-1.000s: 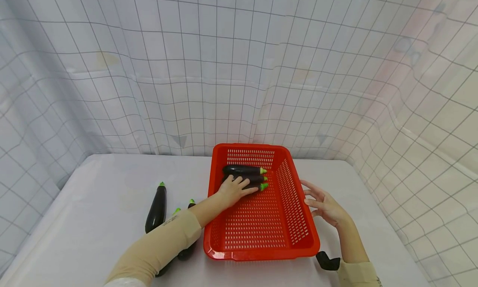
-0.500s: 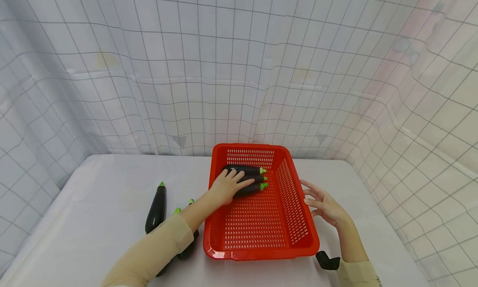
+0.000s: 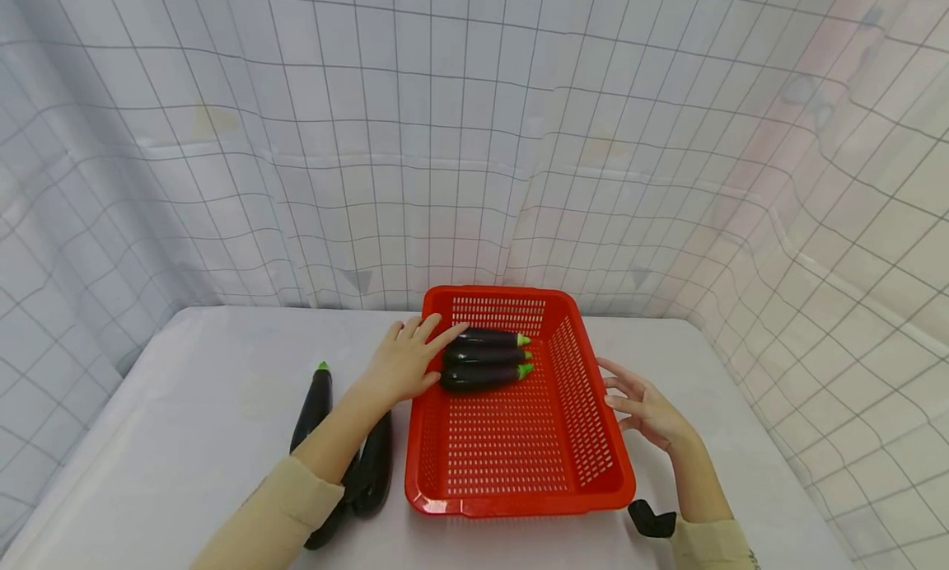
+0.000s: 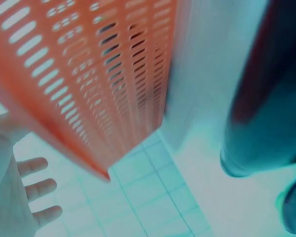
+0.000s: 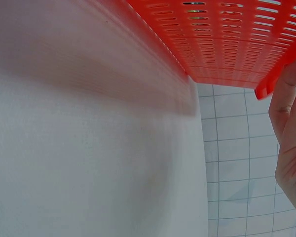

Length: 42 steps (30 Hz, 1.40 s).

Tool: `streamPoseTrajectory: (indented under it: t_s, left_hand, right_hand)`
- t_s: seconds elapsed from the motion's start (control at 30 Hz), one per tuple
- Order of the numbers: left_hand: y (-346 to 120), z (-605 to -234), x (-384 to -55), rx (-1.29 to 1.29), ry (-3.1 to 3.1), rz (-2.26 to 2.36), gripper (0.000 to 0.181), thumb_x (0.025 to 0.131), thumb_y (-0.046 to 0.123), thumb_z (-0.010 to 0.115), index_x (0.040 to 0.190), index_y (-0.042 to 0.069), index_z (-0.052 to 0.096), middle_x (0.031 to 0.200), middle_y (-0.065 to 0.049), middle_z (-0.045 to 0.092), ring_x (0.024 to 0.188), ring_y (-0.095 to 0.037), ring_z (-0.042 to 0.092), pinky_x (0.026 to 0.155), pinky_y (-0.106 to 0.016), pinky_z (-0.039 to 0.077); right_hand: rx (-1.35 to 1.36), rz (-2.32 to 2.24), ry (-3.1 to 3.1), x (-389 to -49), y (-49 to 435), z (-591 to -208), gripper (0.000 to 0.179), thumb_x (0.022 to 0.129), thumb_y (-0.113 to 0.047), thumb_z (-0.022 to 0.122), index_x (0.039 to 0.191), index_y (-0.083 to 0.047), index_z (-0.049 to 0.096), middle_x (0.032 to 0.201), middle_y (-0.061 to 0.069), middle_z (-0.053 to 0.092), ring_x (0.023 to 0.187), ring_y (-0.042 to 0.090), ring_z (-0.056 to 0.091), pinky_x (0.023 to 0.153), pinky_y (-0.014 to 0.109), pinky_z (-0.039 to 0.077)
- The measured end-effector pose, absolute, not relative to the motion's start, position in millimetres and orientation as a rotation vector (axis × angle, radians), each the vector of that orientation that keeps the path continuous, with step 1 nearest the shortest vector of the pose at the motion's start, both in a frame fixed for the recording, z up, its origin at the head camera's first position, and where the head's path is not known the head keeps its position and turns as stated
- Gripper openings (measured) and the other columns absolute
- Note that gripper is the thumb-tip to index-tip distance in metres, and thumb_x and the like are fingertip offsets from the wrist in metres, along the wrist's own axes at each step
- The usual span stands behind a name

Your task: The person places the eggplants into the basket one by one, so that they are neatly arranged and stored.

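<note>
A red perforated plastic basket stands mid-table in the head view. Three dark eggplants, the nearest one among them, lie side by side at its far end, green stems to the right. My left hand spreads over the basket's left rim, its fingers extended and holding nothing; in the left wrist view this hand shows beside the basket wall. At the right wall, my right hand has relaxed fingers touching the rim. The right wrist view shows that hand by the rim.
Left of the basket, more eggplants lie on the white table: one far eggplant, one by the basket, one partly under the left arm. A black strap-like piece sits by the right wrist. Gridded white curtains surround the table.
My left hand has let go of the eggplants in the basket and moved left to the rim, uncovering all three. The right hand and basket have stayed put.
</note>
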<state>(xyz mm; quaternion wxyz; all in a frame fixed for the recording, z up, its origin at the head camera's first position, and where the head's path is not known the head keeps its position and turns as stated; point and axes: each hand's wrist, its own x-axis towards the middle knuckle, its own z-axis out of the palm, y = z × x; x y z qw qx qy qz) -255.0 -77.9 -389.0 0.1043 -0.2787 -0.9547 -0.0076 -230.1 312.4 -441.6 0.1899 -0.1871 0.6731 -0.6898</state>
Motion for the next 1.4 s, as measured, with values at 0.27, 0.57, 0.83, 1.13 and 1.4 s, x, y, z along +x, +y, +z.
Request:
streamPoseTrajectory:
  t_s: [0.27,0.57,0.83,1.13,1.4]
  left_hand:
    - [-110.0,-383.7,-241.5,-0.67,-2.829,-0.265,0.072,0.085,0.036,0.061,0.145,0.025,0.022,0.142,-0.016,0.029,0.126,-0.037,0.03,0.102,-0.056,0.023]
    - [-157.0,-391.2,-228.5,-0.515,-2.782,-0.549,0.073,0.088,0.033,0.058,0.147,0.024,0.017,0.139,-0.021,0.026,0.122,-0.043,0.028,0.096,-0.062,0.023]
    - [-197.5,-399.5,-210.7,-0.396,-2.731,-0.942,0.079,0.088,0.033,0.059,0.148,0.022,0.009,0.138,-0.027,0.019,0.121,-0.048,0.023,0.086,-0.068,0.025]
    - [-233.4,-417.5,-199.9,-0.363,-2.578,-1.358,0.09,0.087,0.017,0.063,0.148,0.018,-0.004,0.137,-0.027,0.015,0.116,-0.045,0.028,0.085,-0.058,0.032]
    - [-254.6,-435.5,-191.4,-0.193,-2.632,-1.619,0.088,0.092,0.023,0.055,0.142,0.037,-0.016,0.141,-0.02,0.014,0.118,-0.029,0.036,0.085,-0.041,0.038]
  right_hand:
    - [-0.532,-1.926,1.907,-230.5,312.6,-441.5,0.059,0.093,0.001,0.045,0.145,-0.004,0.017,0.118,0.012,0.051,0.092,0.021,0.062,0.061,0.033,0.053]
    - [-0.518,-1.925,1.915,-230.8,312.4,-442.0,0.059,0.093,-0.001,0.046,0.145,-0.006,0.017,0.119,0.012,0.051,0.092,0.021,0.062,0.061,0.033,0.053]
    - [-0.5,-1.923,1.923,-230.3,312.5,-442.1,0.06,0.093,-0.002,0.047,0.145,-0.006,0.017,0.118,0.01,0.052,0.092,0.021,0.061,0.061,0.033,0.053]
    - [-0.541,-1.946,1.889,-231.1,313.0,-443.1,0.059,0.093,0.002,0.045,0.145,-0.004,0.017,0.117,0.01,0.052,0.093,0.02,0.062,0.061,0.036,0.053]
    - [-0.53,-1.949,1.89,-229.9,312.2,-442.1,0.06,0.092,0.002,0.046,0.145,-0.003,0.017,0.116,0.011,0.051,0.092,0.02,0.062,0.061,0.035,0.053]
